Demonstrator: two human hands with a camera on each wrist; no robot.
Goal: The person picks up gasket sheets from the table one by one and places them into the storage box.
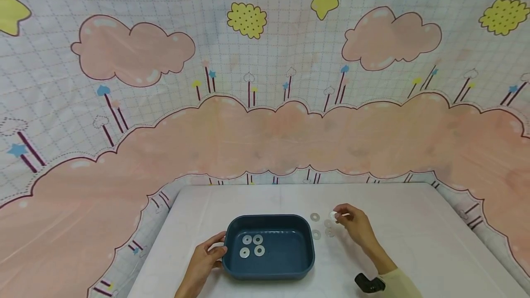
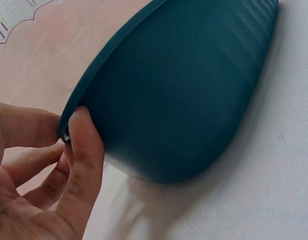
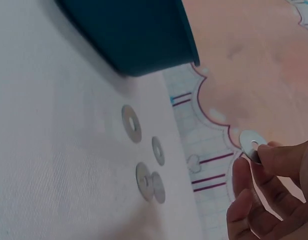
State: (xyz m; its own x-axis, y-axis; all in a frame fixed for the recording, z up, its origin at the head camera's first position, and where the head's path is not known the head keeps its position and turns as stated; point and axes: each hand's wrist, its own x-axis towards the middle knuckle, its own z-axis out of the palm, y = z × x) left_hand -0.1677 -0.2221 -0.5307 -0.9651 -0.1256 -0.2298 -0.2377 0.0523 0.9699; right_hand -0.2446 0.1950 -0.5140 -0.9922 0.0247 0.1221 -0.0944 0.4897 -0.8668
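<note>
A dark blue rectangular tray (image 1: 285, 247) stands on the table, with several flat metal washers (image 1: 247, 239) lying in its left half. At the tray's left end my left hand (image 1: 204, 257) pinches the rim; the left wrist view shows a thumb (image 2: 85, 155) against the outer wall just below the rim (image 2: 94, 67). To the right of the tray, my right hand (image 1: 355, 226) holds one washer (image 3: 251, 142) between thumb and fingertips, raised off the table. Several more washers (image 3: 131, 123) lie between the tray and this hand, two of them overlapping in the right wrist view.
A white cloth covers the table (image 1: 414, 238). Behind and around it hangs a backdrop (image 1: 281, 141) printed with clouds and stars. A black device (image 1: 370, 283) sits on the right wrist by a pale yellow sleeve (image 1: 399, 284).
</note>
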